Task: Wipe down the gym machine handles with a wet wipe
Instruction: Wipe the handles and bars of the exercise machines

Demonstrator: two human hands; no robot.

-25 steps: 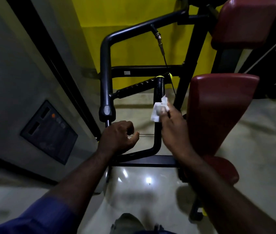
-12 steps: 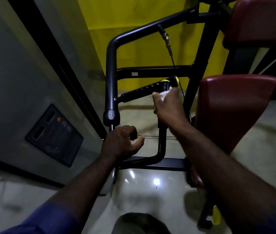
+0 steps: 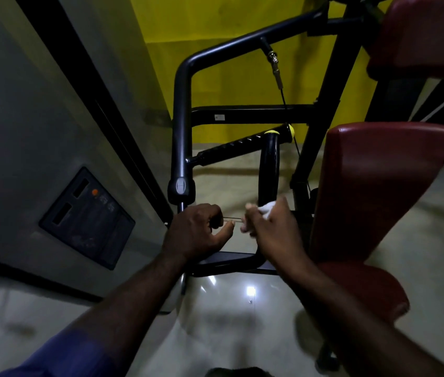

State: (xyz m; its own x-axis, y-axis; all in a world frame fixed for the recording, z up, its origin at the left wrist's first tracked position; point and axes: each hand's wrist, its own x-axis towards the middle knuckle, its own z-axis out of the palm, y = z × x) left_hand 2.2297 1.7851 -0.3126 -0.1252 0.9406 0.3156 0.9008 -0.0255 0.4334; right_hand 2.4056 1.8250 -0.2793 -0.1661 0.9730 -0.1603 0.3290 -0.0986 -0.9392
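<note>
A black upright handle [image 3: 269, 167] with a yellow cap rises from the curved bar of the gym machine. My right hand [image 3: 271, 227] wraps the white wet wipe [image 3: 268, 207] around the handle's lower end. My left hand [image 3: 197, 232] grips the machine's thin vertical rod just below the grey arm joint [image 3: 181, 186], thumb pointing right. A second ribbed black handle [image 3: 239, 146] slants behind the upright one.
Red padded seat and back pads [image 3: 373, 191] stand close on the right. A grey wall with a dark switch panel [image 3: 87, 219] is on the left. A thin cable [image 3: 279, 77] hangs from the upper bar. The glossy floor [image 3: 231, 317] lies below.
My right hand slid up the upright handle to its yellow cap, then came back down to the handle's base with the wipe. My left hand kept its grip in the same place.
</note>
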